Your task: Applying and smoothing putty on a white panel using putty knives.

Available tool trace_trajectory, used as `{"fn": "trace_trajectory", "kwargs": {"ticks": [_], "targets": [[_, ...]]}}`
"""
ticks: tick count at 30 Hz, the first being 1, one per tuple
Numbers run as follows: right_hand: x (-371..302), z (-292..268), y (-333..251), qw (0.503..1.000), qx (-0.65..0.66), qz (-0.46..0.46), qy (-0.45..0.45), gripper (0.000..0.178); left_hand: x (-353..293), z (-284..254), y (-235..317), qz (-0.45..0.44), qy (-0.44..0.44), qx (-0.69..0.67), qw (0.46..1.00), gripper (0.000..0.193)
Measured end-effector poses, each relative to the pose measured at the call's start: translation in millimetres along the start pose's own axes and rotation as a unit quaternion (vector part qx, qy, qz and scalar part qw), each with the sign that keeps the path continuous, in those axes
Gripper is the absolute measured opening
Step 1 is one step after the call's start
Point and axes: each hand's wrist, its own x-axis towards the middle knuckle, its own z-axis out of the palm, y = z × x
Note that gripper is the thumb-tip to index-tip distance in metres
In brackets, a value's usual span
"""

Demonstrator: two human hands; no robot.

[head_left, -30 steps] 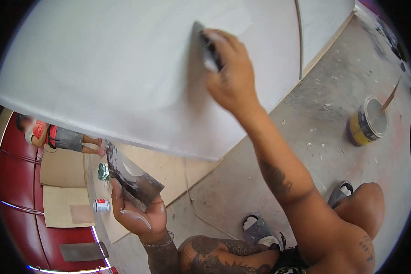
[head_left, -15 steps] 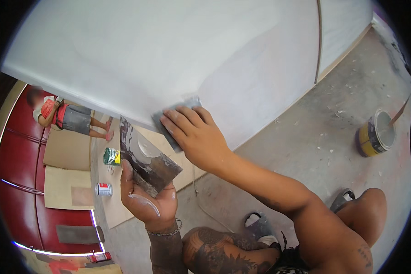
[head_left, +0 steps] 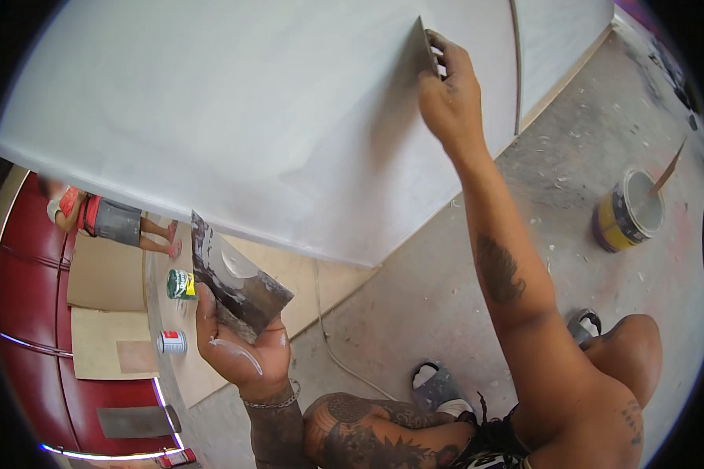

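My right hand (head_left: pixel 451 105) grips a thin flat putty scraper (head_left: pixel 427 47), seen almost edge-on. The scraper stands against the big whitish panel (head_left: pixel 235 102), toward its right side, and throws a grey shadow there. Lower down, my left hand (head_left: pixel 246 356) is closed on a dark, putty-smeared metal plate (head_left: pixel 262 295), held tilted with the thumb at its left side. A dab of pale putty (head_left: pixel 237 261) sits on that plate. White smears mark the left palm.
A bucket (head_left: pixel 632 209) with a stick in it stands on the grey floor to the right. At left are a green-and-yellow can (head_left: pixel 181 284), a white-and-red can (head_left: pixel 171 342) and wooden boards (head_left: pixel 102 344). Another person (head_left: pixel 117 219) stands far left. A cable (head_left: pixel 336 356) crosses the floor.
My right hand has moved up and right across the panel with the scraper, from near the panel's lower edge. My left hand keeps its grip on the plate, almost in place.
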Motion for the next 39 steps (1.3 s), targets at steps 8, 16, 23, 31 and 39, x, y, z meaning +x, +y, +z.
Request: {"fn": "trace_trajectory", "kwargs": {"ticks": [8,16,23,31,39], "targets": [[-103.0,53.6,-76.6,0.993,-0.013,-0.092,-0.07,0.06,6.2,-11.4,6.8,0.001,0.024,-0.008,1.0,0.026],[-163.5,64.4,-81.0,0.965,-0.068,-0.149,-0.207,0.061,6.5,-4.9,-0.8,-0.011,-0.031,-0.011,0.999,0.035],[-149.6,-5.9,-82.2,0.937,0.043,-0.047,-0.345,0.053,25.4,-19.2,-16.8,-0.08,-0.062,0.042,0.994,0.029],[-122.9,-40.9,-116.0,0.895,0.257,-0.129,-0.341,0.056,29.9,-27.0,-8.7,-0.283,-0.09,0.062,0.953,0.025],[-97.6,-74.1,-71.5,0.908,0.088,-0.143,-0.384,0.051,32.1,-28.8,11.4,-0.246,-0.163,0.202,0.934,0.032]]}}
